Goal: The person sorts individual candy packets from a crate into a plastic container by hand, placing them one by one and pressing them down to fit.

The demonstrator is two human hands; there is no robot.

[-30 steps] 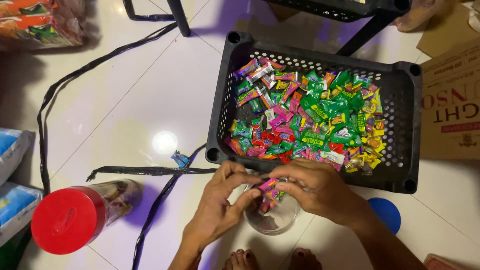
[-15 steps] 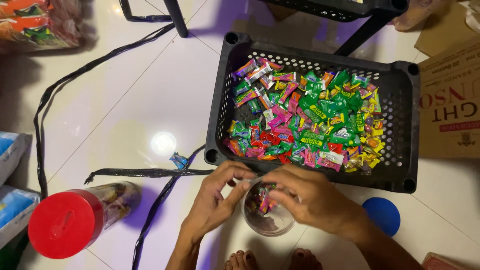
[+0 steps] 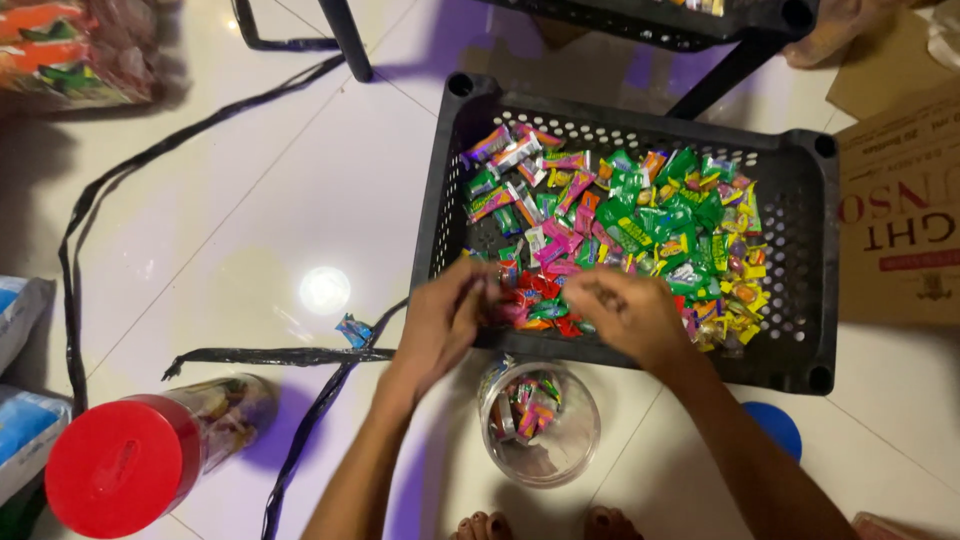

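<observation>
A black perforated plastic basket [image 3: 440, 180] sits on the white tiled floor, holding a heap of small wrapped candies [image 3: 640, 220] in green, pink, yellow and red. My left hand [image 3: 445, 320] and my right hand [image 3: 625, 315] both reach over the basket's near edge, with fingers curled down onto the candies there. Both hands are blurred, so I cannot tell whether they hold any. Below them, between my forearms, stands an open clear jar [image 3: 540, 425] with a few candies at its bottom. My toes show at the frame's lower edge.
A clear jar with a red lid [image 3: 120, 465] lies at lower left. A blue lid [image 3: 775, 428] lies right of the open jar. A cardboard box [image 3: 900, 200] stands at right. Black straps [image 3: 280, 355] cross the floor. Blue packets [image 3: 20, 320] are at left, furniture legs behind.
Both hands have lifted away from the open jar's mouth and moved up into the near edge of the basket, onto the candies.
</observation>
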